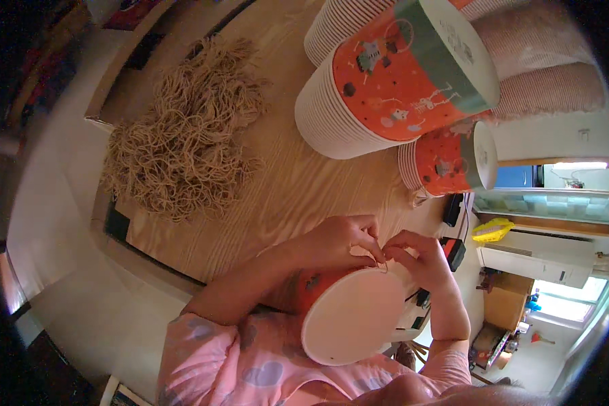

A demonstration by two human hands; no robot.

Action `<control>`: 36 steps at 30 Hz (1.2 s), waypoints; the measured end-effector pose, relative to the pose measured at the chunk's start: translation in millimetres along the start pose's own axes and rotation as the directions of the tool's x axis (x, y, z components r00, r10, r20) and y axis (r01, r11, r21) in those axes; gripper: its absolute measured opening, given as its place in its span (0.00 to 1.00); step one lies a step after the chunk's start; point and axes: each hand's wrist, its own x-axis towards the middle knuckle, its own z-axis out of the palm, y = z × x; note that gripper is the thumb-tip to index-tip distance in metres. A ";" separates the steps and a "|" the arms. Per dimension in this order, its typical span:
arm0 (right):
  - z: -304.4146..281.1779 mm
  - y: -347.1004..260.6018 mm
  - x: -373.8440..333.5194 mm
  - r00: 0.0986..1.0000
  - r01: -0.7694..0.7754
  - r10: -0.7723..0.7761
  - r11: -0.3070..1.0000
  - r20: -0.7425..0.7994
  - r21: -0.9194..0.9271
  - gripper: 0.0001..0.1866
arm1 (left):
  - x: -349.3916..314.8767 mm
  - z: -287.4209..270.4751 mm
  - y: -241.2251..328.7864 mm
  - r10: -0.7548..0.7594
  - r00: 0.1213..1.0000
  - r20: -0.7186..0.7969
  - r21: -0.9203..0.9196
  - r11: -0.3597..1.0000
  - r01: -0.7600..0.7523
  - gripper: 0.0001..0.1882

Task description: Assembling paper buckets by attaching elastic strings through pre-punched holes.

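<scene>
An orange paper bucket (352, 318) with a pale inside lies tilted against my chest, its round opening turned up toward me. At the far side of its rim a thin piece of cord (381, 266) shows between my fingertips. My left hand (345, 242) reaches over the rim with its fingers pinched on this cord. Facing it, my right hand (418, 258) is closed too, thumb and forefinger pinching at the same spot. The fingertips almost meet and partly hide the cord. A small dark hole (332, 358) shows near the bucket's nearer edge.
A tangled heap of tan cords (189, 128) covers the left of the wooden table (284, 183). Nested orange buckets (392, 81) stand at the far right, with a smaller stack (446, 162) beside them. Plastic-wrapped stacks (541, 61) are behind. Black-and-red object (453, 254) sits near my right hand.
</scene>
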 end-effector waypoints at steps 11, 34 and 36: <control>10.4 -14.7 -11.3 0.966 0.043 -0.106 0.965 -0.237 -0.258 0.06 | 4.9 7.4 10.0 -0.106 0.991 -0.075 -0.146 0.985 0.095 0.06; 40.8 -31.0 -24.3 0.807 0.096 -0.327 0.894 -0.492 -0.437 0.04 | 2.9 12.8 13.4 -0.361 0.926 0.113 -0.647 0.680 0.344 0.09; 42.1 -30.3 -25.4 0.805 0.086 -0.323 0.893 -0.497 -0.441 0.05 | 1.5 12.3 11.3 -0.363 0.923 0.126 -0.665 0.660 0.350 0.09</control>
